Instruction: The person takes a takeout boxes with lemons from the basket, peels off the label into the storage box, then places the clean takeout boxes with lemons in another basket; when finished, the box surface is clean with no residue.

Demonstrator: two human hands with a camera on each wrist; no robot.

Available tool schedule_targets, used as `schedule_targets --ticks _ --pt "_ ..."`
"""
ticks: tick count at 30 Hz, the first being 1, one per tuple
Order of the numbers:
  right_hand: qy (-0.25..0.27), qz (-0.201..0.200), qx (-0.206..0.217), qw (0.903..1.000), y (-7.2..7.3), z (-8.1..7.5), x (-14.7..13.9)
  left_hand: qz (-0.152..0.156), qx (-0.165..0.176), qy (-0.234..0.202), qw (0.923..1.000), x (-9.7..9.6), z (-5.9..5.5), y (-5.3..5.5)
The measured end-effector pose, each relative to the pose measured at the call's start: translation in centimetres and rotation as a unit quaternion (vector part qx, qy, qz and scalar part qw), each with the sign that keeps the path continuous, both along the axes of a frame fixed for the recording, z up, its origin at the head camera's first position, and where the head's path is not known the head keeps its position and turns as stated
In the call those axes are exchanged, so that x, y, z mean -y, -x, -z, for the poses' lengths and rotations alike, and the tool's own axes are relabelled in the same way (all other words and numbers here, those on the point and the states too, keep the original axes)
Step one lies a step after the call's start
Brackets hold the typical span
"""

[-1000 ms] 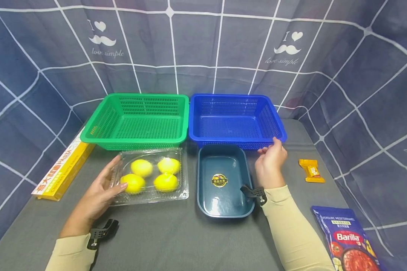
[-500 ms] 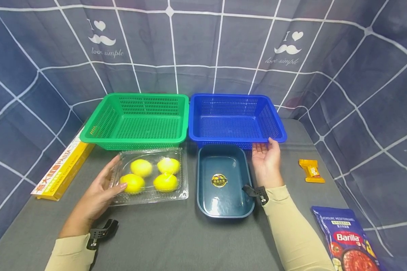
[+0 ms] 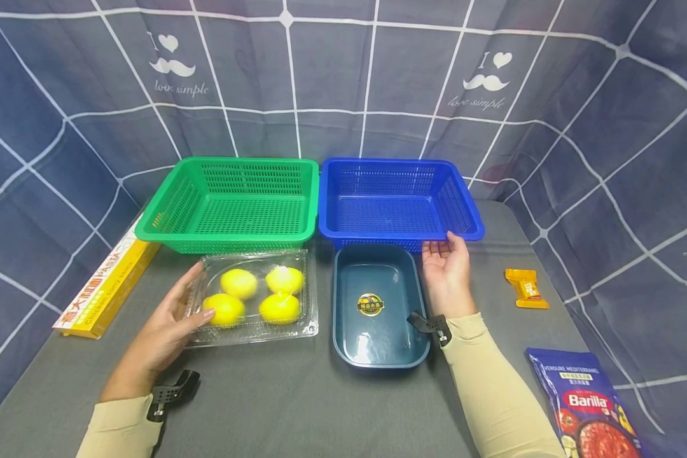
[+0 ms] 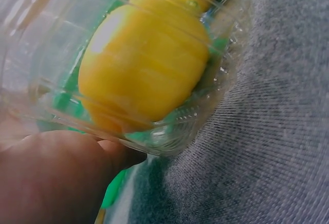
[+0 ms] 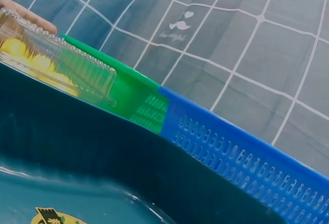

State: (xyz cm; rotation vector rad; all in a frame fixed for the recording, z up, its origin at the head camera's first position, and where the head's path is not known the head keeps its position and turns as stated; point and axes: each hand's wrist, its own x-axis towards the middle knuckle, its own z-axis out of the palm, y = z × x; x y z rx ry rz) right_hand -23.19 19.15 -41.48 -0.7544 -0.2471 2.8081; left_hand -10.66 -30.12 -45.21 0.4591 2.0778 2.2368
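Observation:
A clear plastic clamshell box [image 3: 312, 327] with several lemons [image 3: 238, 284] inside lies left of centre. My left hand [image 3: 168, 324] grips its left end, with the thumb over the top and the other fingers partly hidden along the side. Close up in the left wrist view, a lemon [image 4: 144, 64] shows through the plastic above that hand [image 4: 56, 178]. My right hand [image 3: 448, 277] is palm up, its fingers loosely bent, beside a dark teal tray [image 3: 380, 340]. Its thumb reaches the front rim of a blue basket [image 3: 401, 238]; whether it touches is unclear.
A green basket [image 3: 229, 240] adjoins the blue one at the back. At the left lies a yellow and white pasta box [image 3: 105, 286]. An orange packet [image 3: 527, 289] and a blue Barilla pouch [image 3: 586, 401] lie at the right. A grid-patterned curtain [image 3: 332, 76] encloses the table.
My right hand has shifted left along the blue basket's front, and its fingers have opened from a tighter curl. The left hand and the plastic box have stayed put.

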Motion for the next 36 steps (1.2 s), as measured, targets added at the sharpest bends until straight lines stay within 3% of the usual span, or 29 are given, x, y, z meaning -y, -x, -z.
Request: schedule_targets --ticks 7,13,20,36 --pt "-0.012 0.002 -0.001 0.9999 0.1 0.2 0.0 -0.02 -0.005 -0.019 0.9996 -0.4 -0.1 -0.1" --pt "-0.02 0.009 -0.007 0.9997 0.1 0.2 0.1 -0.044 0.01 -0.041 0.9982 -0.9 -0.3 -0.5" --pt "-0.022 0.008 -0.005 0.9997 0.2 0.3 0.1 -0.038 0.019 -0.077 0.9961 -1.0 -0.4 -0.8" --pt "-0.038 0.012 0.0 0.9992 0.1 0.6 0.1 -0.048 0.013 -0.095 0.9943 -0.8 -0.3 -1.4"
